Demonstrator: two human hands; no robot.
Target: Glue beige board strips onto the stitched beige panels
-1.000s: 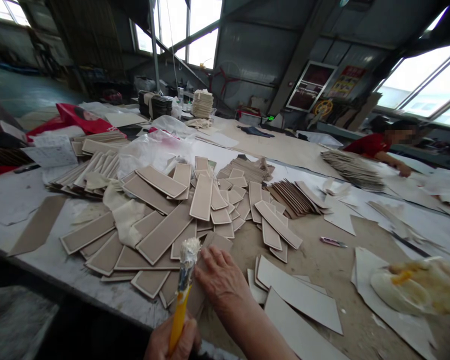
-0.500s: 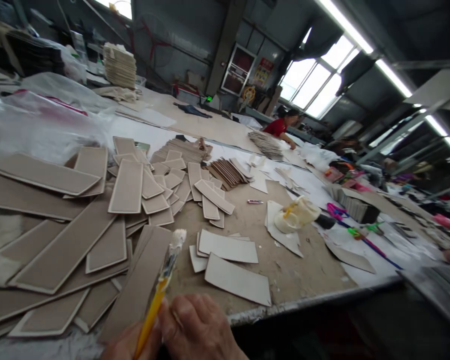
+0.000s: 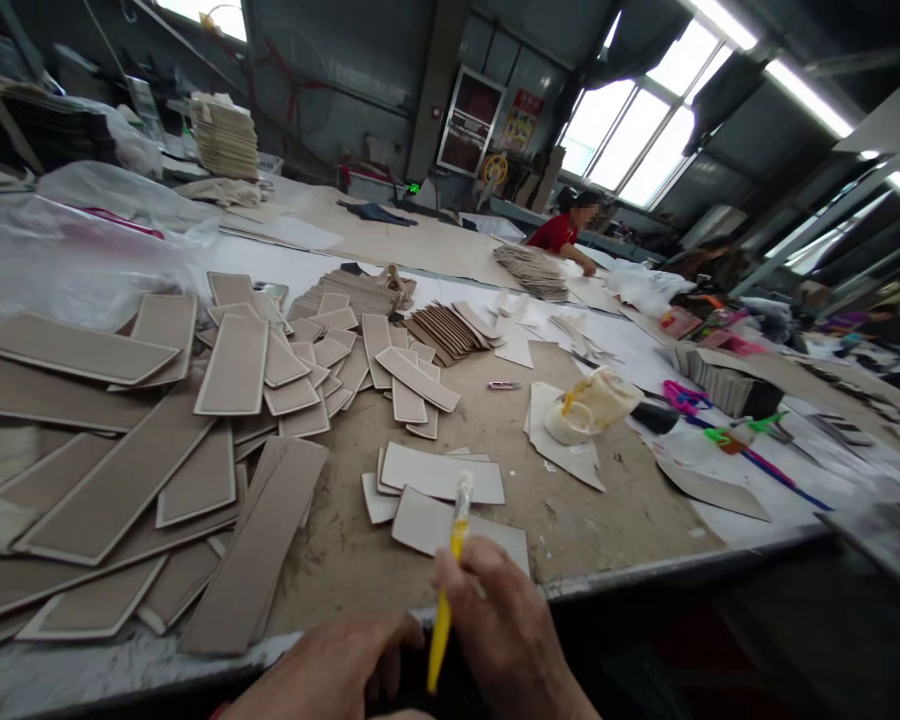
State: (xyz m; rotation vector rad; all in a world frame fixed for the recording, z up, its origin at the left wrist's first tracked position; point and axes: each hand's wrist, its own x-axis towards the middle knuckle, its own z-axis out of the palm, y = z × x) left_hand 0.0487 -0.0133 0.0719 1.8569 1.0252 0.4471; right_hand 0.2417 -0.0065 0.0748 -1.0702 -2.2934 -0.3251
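My right hand [image 3: 514, 615] grips a brush with a yellow handle [image 3: 442, 625]. Its pale, paste-covered bristles point away from me, over two overlapping off-white panels [image 3: 420, 520]; whether they touch I cannot tell. My left hand [image 3: 326, 665] is at the table's front edge, fingers loosely bent and apart, with nothing visible in them. Just beyond it lies a long taupe strip [image 3: 259, 545]. To the right, a cream-coloured pot [image 3: 570, 422] smeared with yellow and white sits on a pale scrap [image 3: 585, 465].
Many taupe panels with pale borders [image 3: 232, 365] pile up at left, beside a clear plastic bag [image 3: 82, 260]. A fanned brown stack [image 3: 442, 335] and a small cutter [image 3: 504, 385] lie farther back. A person in red [image 3: 555, 235] leans over the far table.
The brush has moved right, from above the taupe strip to above the off-white panels, in my right hand. My hands have moved apart, and the view has shifted slightly.
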